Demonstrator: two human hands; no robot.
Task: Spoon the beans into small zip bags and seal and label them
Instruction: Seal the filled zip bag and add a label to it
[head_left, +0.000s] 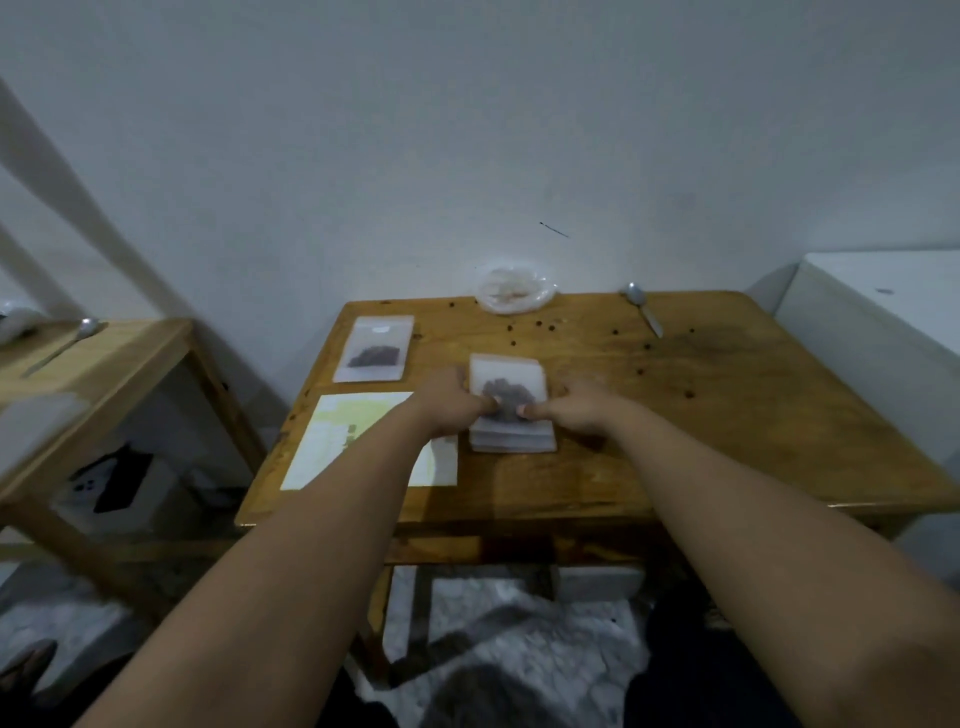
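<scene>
Both arms stretch forward, left hand (452, 402) and right hand (569, 410) apparently pinching, thumbs inward.

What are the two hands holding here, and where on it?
Both hands, left hand and right hand, pinch the near edge of a bean-filled zip bag lying on the bag stack.

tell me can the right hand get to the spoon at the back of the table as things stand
Probably yes. The spoon lies bare near the table's far edge with only loose beans between. But the right hand is pinching the bag and would have to let go.

Label sheet (332, 441) partly hidden by left forearm; zip bag (506, 387) seal blurred.
</scene>
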